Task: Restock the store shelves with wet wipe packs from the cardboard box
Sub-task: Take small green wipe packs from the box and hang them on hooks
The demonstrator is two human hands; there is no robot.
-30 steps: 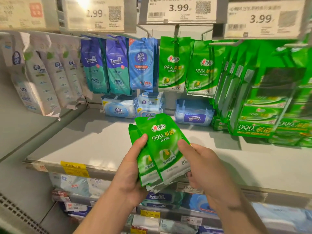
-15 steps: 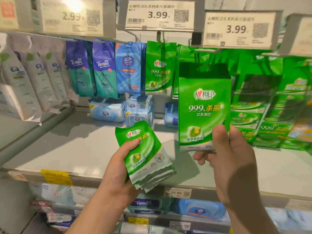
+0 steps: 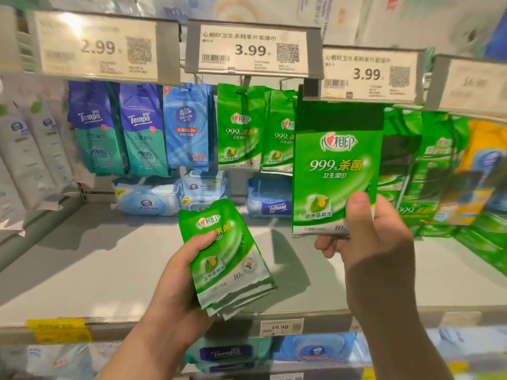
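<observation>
Two raised hands, each gripping green packs

Price tags [image 3: 252, 49] read 2.99, 3.99, 3.99; hanging blue packs [image 3: 94, 127] say Tempo; held green pack [image 3: 336, 165] shows 999.

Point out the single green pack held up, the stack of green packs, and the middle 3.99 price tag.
Single green pack [image 3: 336, 165], head view: its printed front.
Stack of green packs [image 3: 230, 259], head view: top pack's face.
Middle 3.99 price tag [image 3: 251, 49], head view: the price digits.

The right hand [image 3: 375, 242] holds one green wipe pack [image 3: 336, 171] upright near the hanging green packs [image 3: 241, 127], while the left hand [image 3: 175, 286] grips a stack of packs [image 3: 227, 259].
</observation>
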